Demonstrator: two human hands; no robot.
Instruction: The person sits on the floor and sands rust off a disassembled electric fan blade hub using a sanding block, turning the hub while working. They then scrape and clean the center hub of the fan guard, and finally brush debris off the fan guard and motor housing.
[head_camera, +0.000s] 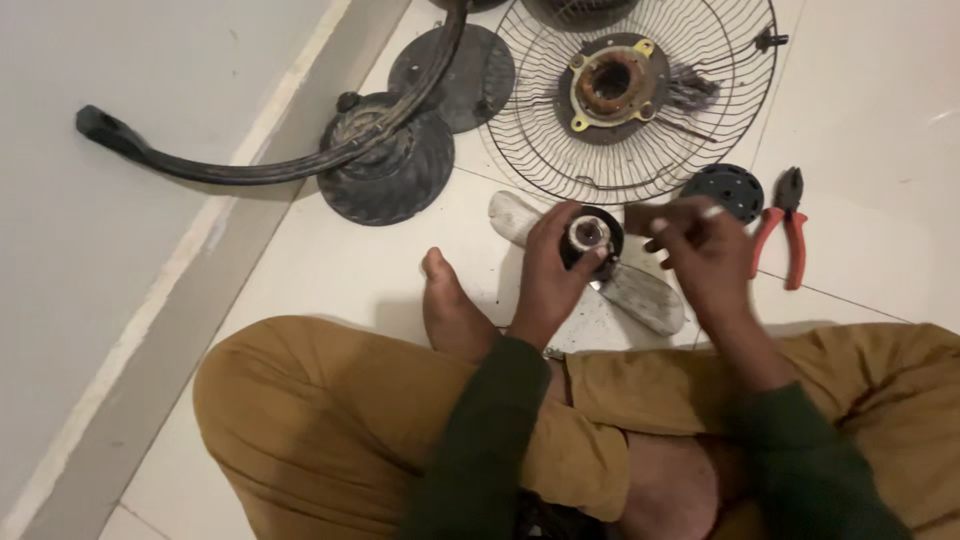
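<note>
Left hand (548, 275) wrapped round black fan-blade hub (592, 238), thumb on its rim, fingers curled shut behind; hub held just above floor tiles, grey blades (640, 295) sticking out both sides. Right hand (705, 255) beside hub, fingertips pinched on small white bit (711, 211), too small to ID. Wire fan guard (690, 60) just beyond, red-handled pliers (787, 225) near right hand.

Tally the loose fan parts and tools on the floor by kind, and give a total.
Wire fan guard: 1
Fan blade piece with dark hub, gripped at the hub by the left hand: 1
Round dark discs or covers: 3
Curved black stand arm: 1
Red-handled pliers: 1
Total: 7
</note>
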